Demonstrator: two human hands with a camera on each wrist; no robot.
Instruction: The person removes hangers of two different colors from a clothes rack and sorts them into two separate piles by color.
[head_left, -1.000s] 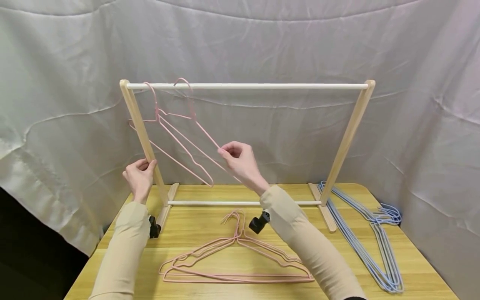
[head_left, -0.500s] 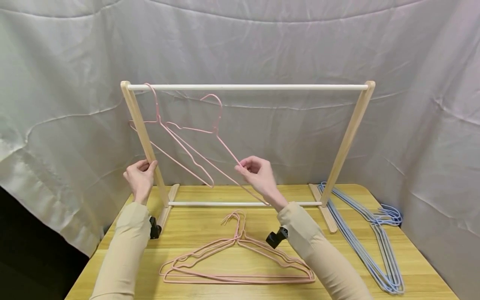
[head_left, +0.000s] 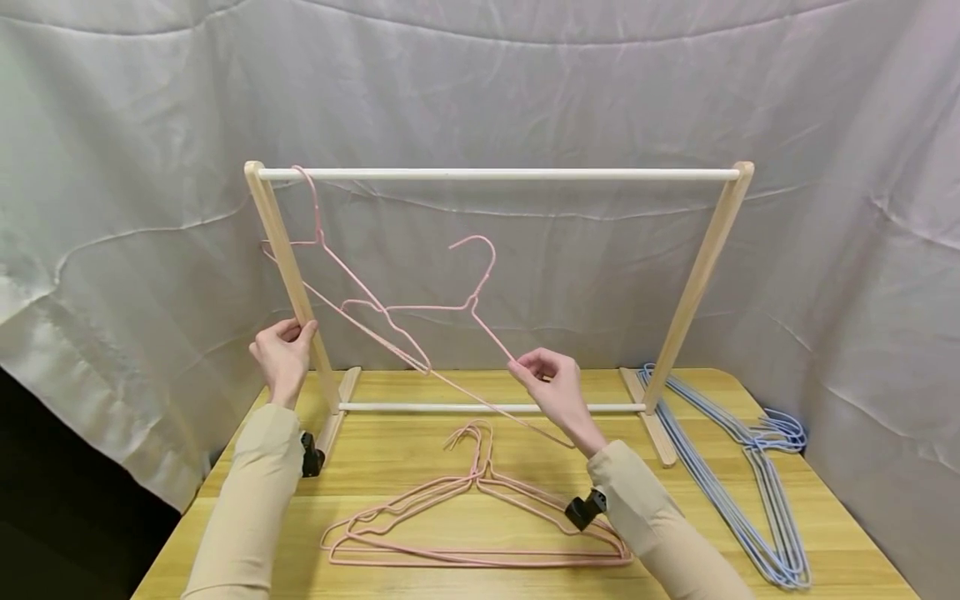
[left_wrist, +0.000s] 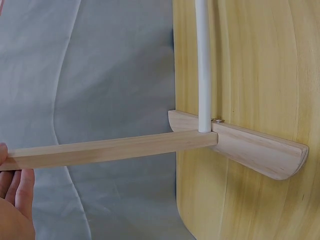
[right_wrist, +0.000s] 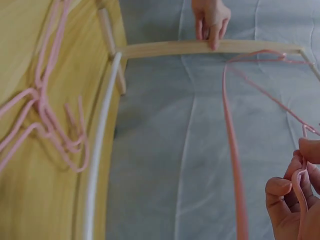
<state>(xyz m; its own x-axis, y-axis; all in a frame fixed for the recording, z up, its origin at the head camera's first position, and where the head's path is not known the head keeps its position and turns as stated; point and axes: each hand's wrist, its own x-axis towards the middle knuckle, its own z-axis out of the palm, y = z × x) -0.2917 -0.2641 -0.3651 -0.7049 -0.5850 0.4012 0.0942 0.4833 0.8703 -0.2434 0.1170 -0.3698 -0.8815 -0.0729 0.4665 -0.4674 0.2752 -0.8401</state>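
Note:
My left hand (head_left: 283, 354) grips the left wooden post (left_wrist: 110, 150) of a small garment rack, thumb on one side and fingers on the other. With my right hand (head_left: 551, 387) I pinch a pink wire hanger (head_left: 427, 307) by its right shoulder. This hanger is tilted, its hook off the rack and below the white top rail (head_left: 525, 175). Another pink hanger (head_left: 316, 208) hangs from the rail beside the left post, and the two overlap in the head view. The right wrist view shows the pinching fingers (right_wrist: 280, 192) around the pink wire.
Several pink hangers (head_left: 480, 552) lie stacked on the wooden table (head_left: 420, 450) in front of the rack. A bundle of blue hangers (head_left: 768, 500) lies at the right, near the rack's right post (head_left: 697, 283). A white lower bar (head_left: 450, 407) joins the posts. Grey curtain (head_left: 525, 92) hangs behind.
The hanger in my right hand has come off the top rail and moved down and to the right with the hand. My left hand keeps its hold on the post.

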